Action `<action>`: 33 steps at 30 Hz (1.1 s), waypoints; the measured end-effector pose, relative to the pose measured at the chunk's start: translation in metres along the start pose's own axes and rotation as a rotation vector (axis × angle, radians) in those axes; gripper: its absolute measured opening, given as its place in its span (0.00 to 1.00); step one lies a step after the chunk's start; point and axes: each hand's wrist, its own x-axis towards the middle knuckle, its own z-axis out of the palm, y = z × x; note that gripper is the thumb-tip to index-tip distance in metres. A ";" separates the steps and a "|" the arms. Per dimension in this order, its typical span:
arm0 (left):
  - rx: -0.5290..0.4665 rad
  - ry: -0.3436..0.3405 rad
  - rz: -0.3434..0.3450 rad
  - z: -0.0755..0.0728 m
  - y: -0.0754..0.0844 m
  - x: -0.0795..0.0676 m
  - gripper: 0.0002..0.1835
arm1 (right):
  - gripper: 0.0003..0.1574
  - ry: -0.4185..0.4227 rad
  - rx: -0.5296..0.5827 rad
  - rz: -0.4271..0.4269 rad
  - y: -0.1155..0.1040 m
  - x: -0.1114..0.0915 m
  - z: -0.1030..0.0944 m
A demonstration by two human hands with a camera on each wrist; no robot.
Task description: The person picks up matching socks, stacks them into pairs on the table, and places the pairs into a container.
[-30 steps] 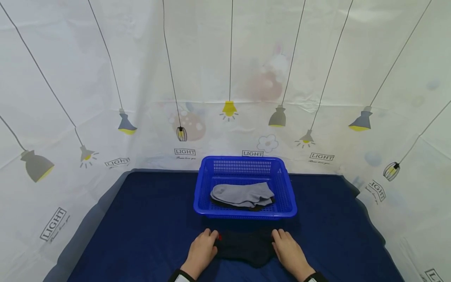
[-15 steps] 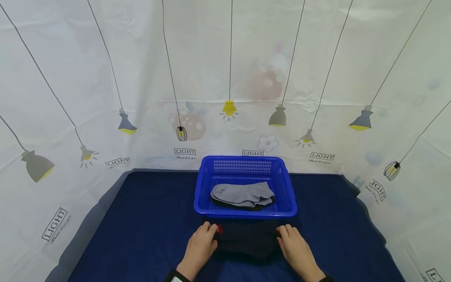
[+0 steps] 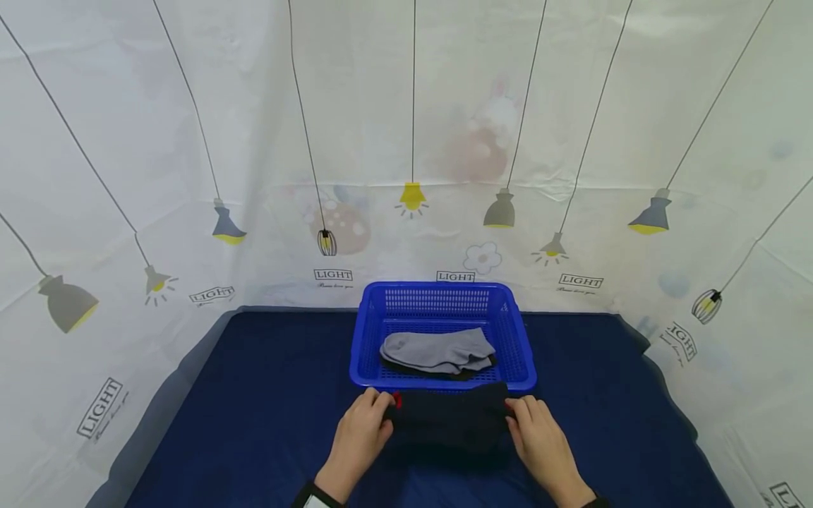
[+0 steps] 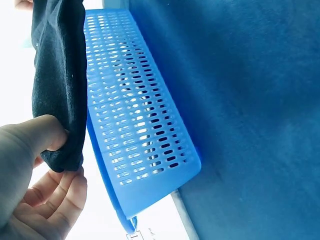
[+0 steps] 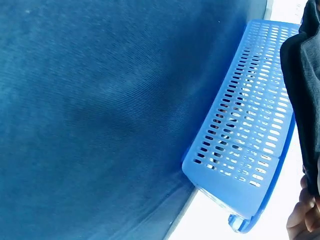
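Observation:
A black sock (image 3: 447,420) with a small red patch at its left end is stretched sideways between my two hands. My left hand (image 3: 360,434) pinches the end by the red patch; in the left wrist view the thumb (image 4: 45,132) presses on the dark fabric (image 4: 60,75). At the opposite end, my right hand (image 3: 540,437) pinches the sock between thumb and fingers. Both hands hold it raised off the cloth, before the near rim of a blue plastic basket (image 3: 358,353). Inside the basket lie grey socks (image 3: 435,349) with something black beneath them.
Dark blue cloth (image 3: 273,395) covers the table around the basket. A white sheet printed with hanging lamps (image 3: 413,127) stands behind and along both sides. In the right wrist view, the basket's slotted side (image 5: 240,125) rises from the cloth.
Both hands have lifted the black sock and moved it forward, toward the basket. Its upper edge now overlaps the basket's near rim. The basket and grey socks stay in place.

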 end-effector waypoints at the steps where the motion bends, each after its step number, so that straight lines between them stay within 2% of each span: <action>1: -0.002 0.004 0.000 0.000 0.000 0.002 0.21 | 0.34 0.009 0.003 -0.006 0.001 0.002 0.000; 8: -0.017 0.043 0.013 0.002 -0.007 0.015 0.21 | 0.32 0.043 0.005 -0.026 0.005 0.016 0.003; 14: -0.025 0.047 0.026 0.004 -0.014 0.029 0.20 | 0.31 0.012 0.002 -0.007 0.011 0.030 0.006; 18: -0.022 0.028 0.017 0.005 -0.017 0.040 0.19 | 0.10 -0.004 0.007 0.008 0.014 0.039 0.007; 22: -0.017 -0.007 -0.001 0.005 -0.019 0.052 0.17 | 0.20 -0.009 0.004 0.030 0.017 0.050 0.009; 33: 0.002 -0.071 -0.015 0.004 -0.027 0.086 0.14 | 0.17 -0.085 0.000 0.073 0.028 0.084 0.011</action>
